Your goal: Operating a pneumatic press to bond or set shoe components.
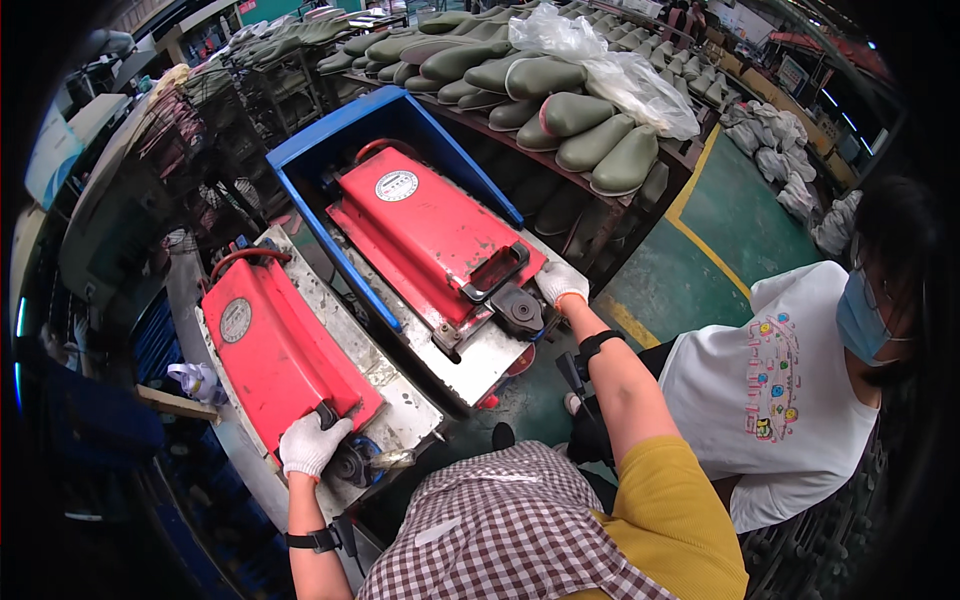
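Two red metal machine covers lie side by side, a left cover [285, 365] and a right cover [430, 225], each with a round white label. My left hand [313, 447], in a white knit glove, is closed on the black handle [325, 414] at the near end of the left cover. Just beside it is a round black knob [355, 462]. My right hand [562, 284], also gloved, lies at the near right corner of the right cover with its fingers fairly flat. Close to that hand are a black loop handle [497, 272] and a black knob unit [518, 308].
A blue guard [335, 262] frames the right machine. Beyond it, a rack carries several green rubber clogs [577, 115] and clear plastic sheeting [600, 60]. A masked person in a white T-shirt [765, 390] is close on my right. White sacks [775, 150] lie on the green floor [690, 280].
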`<state>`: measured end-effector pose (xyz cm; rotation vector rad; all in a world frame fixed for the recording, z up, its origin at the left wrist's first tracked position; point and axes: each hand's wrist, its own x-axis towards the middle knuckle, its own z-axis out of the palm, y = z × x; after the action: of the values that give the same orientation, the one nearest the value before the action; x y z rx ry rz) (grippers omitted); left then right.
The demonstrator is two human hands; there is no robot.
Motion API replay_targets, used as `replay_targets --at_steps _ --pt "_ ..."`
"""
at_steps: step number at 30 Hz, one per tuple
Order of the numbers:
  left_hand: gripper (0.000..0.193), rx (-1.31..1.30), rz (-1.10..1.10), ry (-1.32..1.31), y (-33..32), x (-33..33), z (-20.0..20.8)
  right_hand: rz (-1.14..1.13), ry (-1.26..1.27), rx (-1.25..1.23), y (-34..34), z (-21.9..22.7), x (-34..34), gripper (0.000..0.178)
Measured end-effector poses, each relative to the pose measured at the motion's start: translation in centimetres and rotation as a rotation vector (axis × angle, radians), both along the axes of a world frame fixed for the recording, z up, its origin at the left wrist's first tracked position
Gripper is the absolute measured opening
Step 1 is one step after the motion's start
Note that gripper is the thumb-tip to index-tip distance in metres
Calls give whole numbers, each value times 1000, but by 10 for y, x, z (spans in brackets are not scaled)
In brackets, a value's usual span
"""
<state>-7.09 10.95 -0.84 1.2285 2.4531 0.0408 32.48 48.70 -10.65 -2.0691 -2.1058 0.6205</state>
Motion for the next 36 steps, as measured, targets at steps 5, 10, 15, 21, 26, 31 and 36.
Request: replay_targets --at_steps 5,10,15,21,26,31,36 --pt "63 20 8 -13 0 2 1 -28 7 -27 -3 7 1 56" --pt "64 15 29 -13 -2 4 2 -26 -6 -22 -3 5 1 58" --pt "64 24 39 14 0 7 5 -42 -6 -24 2 2 2 58" --pt "64 -47 13 -39 2 1 2 -63 41 -9 -1 9 -3 60" --pt "64 -22 22 -26 -1 -3 -7 -26 9 -2 1 4 1 58" --pt "61 -5 33 -53 0 1 0 -43 17 -12 7 -4 2 61" --pt "58 15 57 -91 0 1 -2 -65 -4 -46 -5 10 -1 60"
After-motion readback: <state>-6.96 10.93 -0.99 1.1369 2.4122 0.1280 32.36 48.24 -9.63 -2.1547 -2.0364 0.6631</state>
